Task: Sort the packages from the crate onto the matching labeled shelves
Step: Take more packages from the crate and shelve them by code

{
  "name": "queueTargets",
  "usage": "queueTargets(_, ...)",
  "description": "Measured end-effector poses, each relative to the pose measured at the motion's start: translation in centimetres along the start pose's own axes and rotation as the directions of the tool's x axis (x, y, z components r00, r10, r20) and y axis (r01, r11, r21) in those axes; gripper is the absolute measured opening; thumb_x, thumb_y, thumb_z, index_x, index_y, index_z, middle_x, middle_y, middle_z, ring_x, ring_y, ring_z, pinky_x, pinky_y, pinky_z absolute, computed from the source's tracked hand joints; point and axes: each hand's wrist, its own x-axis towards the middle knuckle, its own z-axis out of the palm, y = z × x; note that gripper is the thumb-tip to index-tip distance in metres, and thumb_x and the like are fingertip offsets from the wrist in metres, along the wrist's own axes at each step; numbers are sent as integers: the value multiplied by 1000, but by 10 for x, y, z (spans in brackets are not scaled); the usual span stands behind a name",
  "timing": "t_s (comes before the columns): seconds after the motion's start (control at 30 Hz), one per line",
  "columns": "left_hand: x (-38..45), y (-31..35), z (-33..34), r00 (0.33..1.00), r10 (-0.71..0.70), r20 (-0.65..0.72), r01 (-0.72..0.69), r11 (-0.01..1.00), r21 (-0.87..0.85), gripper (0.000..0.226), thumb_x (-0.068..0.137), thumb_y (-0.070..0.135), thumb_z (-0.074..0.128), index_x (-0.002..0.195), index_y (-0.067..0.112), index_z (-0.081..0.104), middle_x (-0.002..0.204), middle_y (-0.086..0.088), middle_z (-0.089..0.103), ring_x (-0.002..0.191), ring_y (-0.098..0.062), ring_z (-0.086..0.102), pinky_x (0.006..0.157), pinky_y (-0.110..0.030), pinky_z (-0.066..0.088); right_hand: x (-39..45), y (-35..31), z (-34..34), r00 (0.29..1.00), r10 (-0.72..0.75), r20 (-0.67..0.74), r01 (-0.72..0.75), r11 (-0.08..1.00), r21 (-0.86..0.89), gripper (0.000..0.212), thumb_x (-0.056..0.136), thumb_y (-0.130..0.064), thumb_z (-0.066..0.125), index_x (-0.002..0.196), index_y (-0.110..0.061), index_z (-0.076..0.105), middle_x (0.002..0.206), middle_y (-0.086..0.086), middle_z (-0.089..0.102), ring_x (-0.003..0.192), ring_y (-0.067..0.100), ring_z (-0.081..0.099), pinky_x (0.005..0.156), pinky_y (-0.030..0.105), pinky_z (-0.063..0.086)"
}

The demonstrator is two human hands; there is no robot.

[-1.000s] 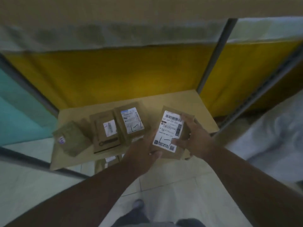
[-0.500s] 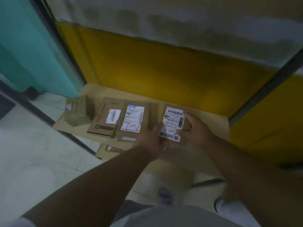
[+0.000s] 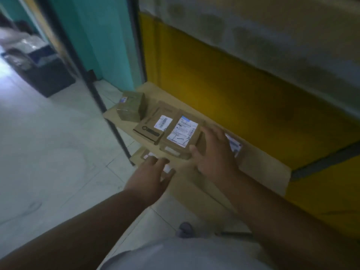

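Observation:
A brown package with a white label (image 3: 234,146) lies flat on the low cardboard-lined shelf (image 3: 263,168), in front of a yellow back panel. My right hand (image 3: 212,151) rests on it with fingers spread and covers most of it. Left of it lie a labelled brown box (image 3: 182,133), a second labelled brown box (image 3: 153,127) and an olive box (image 3: 130,108). My left hand (image 3: 153,173) hovers open just in front of the shelf edge and holds nothing. A dark crate (image 3: 46,76) with wrapped parcels stands on the floor at far left.
A black shelf post (image 3: 109,121) stands at the shelf's left corner. A teal panel (image 3: 109,36) backs the bay to the left. Another package (image 3: 145,155) shows on a lower level under the shelf edge. Pale tiled floor (image 3: 48,152) spreads to the left.
The labelled package went down flat onto the shelf beside the other boxes. My left hand let go and drew back; my right hand now lies on top. The view swung left.

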Motion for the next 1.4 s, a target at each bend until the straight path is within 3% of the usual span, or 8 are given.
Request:
queueTargets(0.13,-64,-90,-35,973,-215,-82,218,975,35,54,93,45,58,142,27,46,134,-4,52,120,-25,53,97,-34,47,3,-99,32,963,-248,102,246,969,32,64,92,-40,63,148,-18,41,157,10,31,144,29,29,114,40,31)
queueTargets(0.27,-115,-172,-69,908,-375,-184,383,924,9,55,91,45,61,141,26,48,132,-5,55,117,-26,56,95,-38,51,-5,-197,83,903,-381,198,378,924,54,68,92,-44,62,151,-25,35,158,6,29,143,26,30,113,37,31)
queueTargets(0.4,-147,-259,-114,861,-425,-279,435,900,-29,56,88,44,66,138,23,51,128,-7,58,113,-28,58,92,-38,52,-8,-299,141,840,-487,238,485,872,75,69,93,-46,60,153,-26,32,161,6,25,146,24,27,115,36,28)
queueTargets(0.6,-165,-371,-193,834,-452,-317,463,885,-45,57,89,44,64,140,25,48,130,-5,55,116,-27,55,94,-38,49,7,-433,197,823,-516,239,515,854,69,70,93,-48,59,153,-29,28,162,1,23,145,21,28,111,35,34)
queueTargets(0.93,-65,-533,-268,826,-487,-285,504,863,-14,62,89,50,61,143,27,44,131,-5,55,114,-27,57,92,-40,51,155,-569,267,774,-567,282,592,806,-6,72,94,-50,56,155,-27,24,162,4,19,146,22,23,115,37,28)
queueTargets(1.1,-25,-630,-343,738,-585,-337,622,783,4,58,88,49,61,140,24,50,125,-4,59,102,-26,61,83,-40,54,250,-681,311,690,-620,373,669,743,-3,70,95,-52,53,155,-29,23,162,2,19,146,23,26,115,37,29)
queueTargets(1.3,26,-744,-417,622,-694,-363,716,691,-96,59,87,48,64,139,23,51,128,-7,60,106,-27,61,86,-41,55,353,-830,384,598,-706,380,756,654,24,66,95,-50,55,152,-30,29,160,2,25,144,25,30,114,45,35)
queueTargets(1.4,63,-816,-443,634,-688,-353,704,703,-105,60,87,49,63,140,23,50,129,-6,58,106,-27,61,86,-41,54,405,-887,430,609,-699,375,741,670,47,65,94,-49,57,151,-29,32,158,3,30,142,25,33,112,46,37)
